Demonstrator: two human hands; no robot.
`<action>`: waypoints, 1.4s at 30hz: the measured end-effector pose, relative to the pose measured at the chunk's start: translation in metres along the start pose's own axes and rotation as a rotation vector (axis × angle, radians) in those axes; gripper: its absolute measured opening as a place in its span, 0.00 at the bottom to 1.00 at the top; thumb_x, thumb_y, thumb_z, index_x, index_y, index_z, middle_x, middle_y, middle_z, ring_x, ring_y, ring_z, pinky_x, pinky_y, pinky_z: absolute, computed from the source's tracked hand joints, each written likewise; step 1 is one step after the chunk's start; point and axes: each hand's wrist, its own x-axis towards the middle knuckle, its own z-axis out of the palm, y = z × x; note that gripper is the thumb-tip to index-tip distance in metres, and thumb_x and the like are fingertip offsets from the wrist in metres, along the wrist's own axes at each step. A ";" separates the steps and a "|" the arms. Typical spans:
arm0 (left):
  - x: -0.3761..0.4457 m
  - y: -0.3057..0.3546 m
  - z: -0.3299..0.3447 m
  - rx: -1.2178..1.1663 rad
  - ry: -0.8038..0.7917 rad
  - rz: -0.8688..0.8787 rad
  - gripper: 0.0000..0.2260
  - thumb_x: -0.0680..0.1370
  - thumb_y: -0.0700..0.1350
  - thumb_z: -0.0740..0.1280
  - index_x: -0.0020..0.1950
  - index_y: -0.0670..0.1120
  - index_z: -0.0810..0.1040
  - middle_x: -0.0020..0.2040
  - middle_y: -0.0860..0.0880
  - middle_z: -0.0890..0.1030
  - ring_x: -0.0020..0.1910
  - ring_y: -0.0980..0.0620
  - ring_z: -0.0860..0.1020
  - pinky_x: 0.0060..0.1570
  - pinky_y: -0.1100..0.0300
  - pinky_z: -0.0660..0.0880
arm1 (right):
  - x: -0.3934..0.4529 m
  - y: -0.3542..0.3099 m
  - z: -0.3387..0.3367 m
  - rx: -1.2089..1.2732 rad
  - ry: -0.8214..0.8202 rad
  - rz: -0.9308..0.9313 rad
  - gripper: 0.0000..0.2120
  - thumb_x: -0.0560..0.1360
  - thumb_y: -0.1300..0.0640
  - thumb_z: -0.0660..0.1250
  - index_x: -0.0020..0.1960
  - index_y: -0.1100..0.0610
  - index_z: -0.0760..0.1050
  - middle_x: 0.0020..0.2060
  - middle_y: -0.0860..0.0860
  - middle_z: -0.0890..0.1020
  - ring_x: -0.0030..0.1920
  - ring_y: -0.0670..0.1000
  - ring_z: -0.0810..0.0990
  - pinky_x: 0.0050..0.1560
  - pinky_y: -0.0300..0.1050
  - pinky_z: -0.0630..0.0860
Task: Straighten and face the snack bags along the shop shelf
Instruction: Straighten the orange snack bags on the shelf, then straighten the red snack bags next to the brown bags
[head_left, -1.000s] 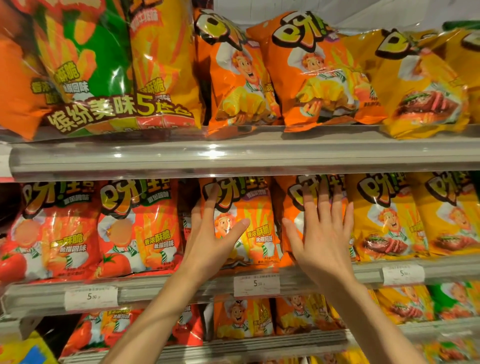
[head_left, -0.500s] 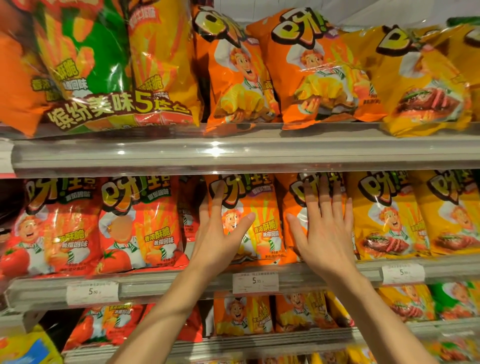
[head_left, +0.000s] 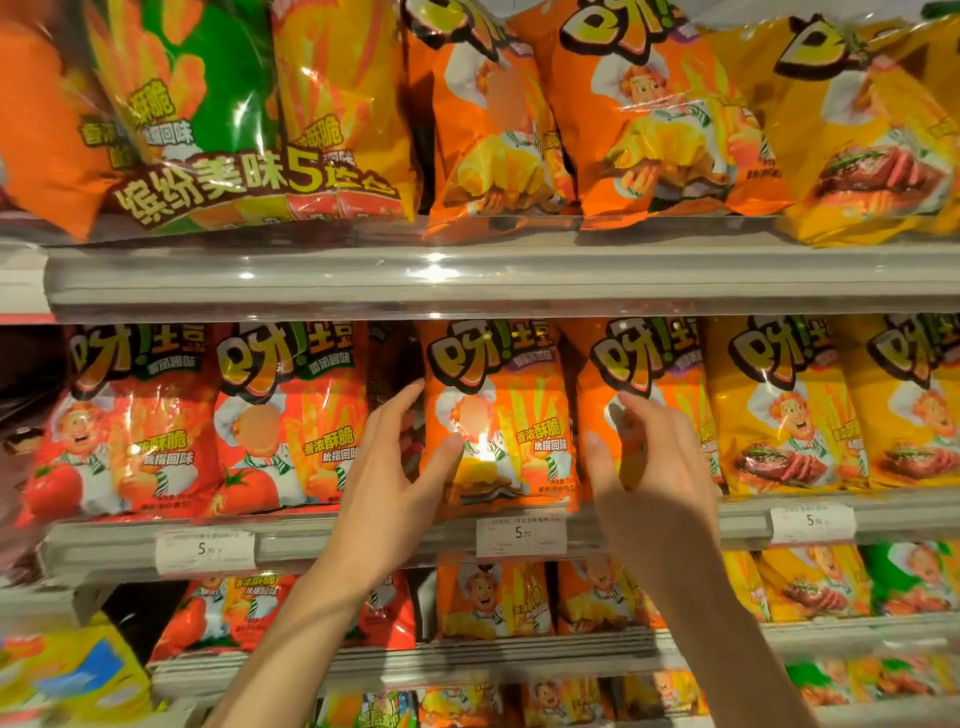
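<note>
Snack bags stand in a row on the middle shelf (head_left: 363, 543). My left hand (head_left: 400, 488) grips the left edge of an orange bag (head_left: 511, 410), thumb on its front, fingers round its side. My right hand (head_left: 657, 483) has curled fingers on the front of the neighbouring orange bag (head_left: 649, 358), with the thumb at that bag's left edge. Two red tomato bags (head_left: 291, 410) stand to the left. A dark gap with a set-back bag (head_left: 389, 364) lies between them and the orange bag. Yellow steak bags (head_left: 779, 405) stand to the right.
The upper shelf (head_left: 467, 275) overhangs just above the bag tops and carries larger orange, yellow and multipack bags (head_left: 249, 171). White price tags (head_left: 521, 535) hang on the middle rail. A lower shelf (head_left: 493, 597) with more bags sits behind my forearms.
Both hands had lain flat, fingers spread, on the two orange bags. The left hand has slid to the left bag's edge and closed on it. The right hand's fingers have curled.
</note>
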 end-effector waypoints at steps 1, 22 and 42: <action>-0.008 -0.001 -0.004 0.004 0.005 -0.003 0.28 0.76 0.66 0.66 0.75 0.65 0.64 0.69 0.65 0.70 0.66 0.66 0.71 0.64 0.56 0.73 | -0.008 -0.002 0.000 0.033 -0.003 0.003 0.17 0.77 0.52 0.69 0.64 0.55 0.76 0.53 0.49 0.80 0.52 0.49 0.80 0.54 0.46 0.77; -0.076 -0.052 -0.092 -0.208 0.065 -0.122 0.12 0.81 0.45 0.68 0.63 0.57 0.79 0.50 0.55 0.84 0.50 0.60 0.82 0.46 0.72 0.74 | -0.096 -0.050 0.049 0.395 -0.353 0.477 0.07 0.79 0.54 0.68 0.56 0.49 0.80 0.42 0.46 0.85 0.39 0.37 0.80 0.36 0.27 0.72; -0.096 -0.115 -0.212 -0.225 0.011 -0.214 0.08 0.80 0.54 0.68 0.59 0.61 0.79 0.54 0.59 0.85 0.55 0.58 0.82 0.54 0.54 0.76 | -0.142 -0.132 0.097 0.362 -0.313 0.476 0.06 0.78 0.47 0.67 0.53 0.43 0.80 0.43 0.41 0.85 0.45 0.42 0.83 0.46 0.42 0.77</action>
